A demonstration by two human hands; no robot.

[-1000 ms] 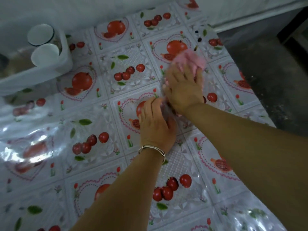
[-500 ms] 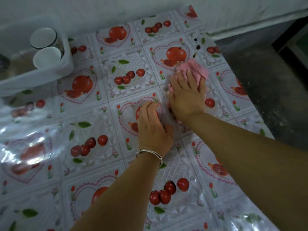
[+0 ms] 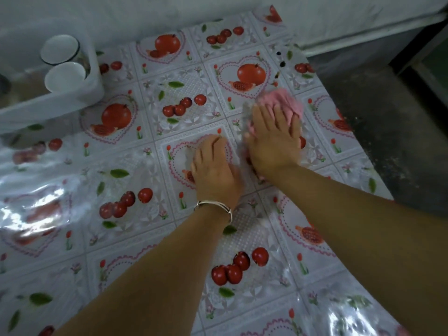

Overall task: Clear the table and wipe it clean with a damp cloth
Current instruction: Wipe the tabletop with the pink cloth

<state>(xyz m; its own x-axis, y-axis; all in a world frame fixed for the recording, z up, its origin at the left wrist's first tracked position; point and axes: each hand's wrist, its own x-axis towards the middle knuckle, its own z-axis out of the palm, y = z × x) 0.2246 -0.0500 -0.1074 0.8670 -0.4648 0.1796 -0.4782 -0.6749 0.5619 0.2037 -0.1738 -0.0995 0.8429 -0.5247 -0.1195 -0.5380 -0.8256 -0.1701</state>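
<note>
A pink cloth (image 3: pixel 287 103) lies on the table (image 3: pixel 169 98), which is covered by a glossy plastic sheet printed with pomegranates and cherries. My right hand (image 3: pixel 274 139) presses flat on the cloth, fingers spread, and hides most of it; pink shows beyond the fingertips and at the thumb side. My left hand (image 3: pixel 214 170), with a silver bangle on the wrist, lies flat on the covering just left of it, fingers apart, holding nothing.
A white plastic tub (image 3: pixel 60 98) with two white cups (image 3: pixel 64 75) stands at the back left against the wall. The table's right edge (image 3: pixel 358 156) drops to a dark floor. A few dark specks (image 3: pixel 281 61) sit near the far right corner.
My right hand has drawn the pink cloth back toward me along the table. My left hand stays pressed on the covering in about the same place.
</note>
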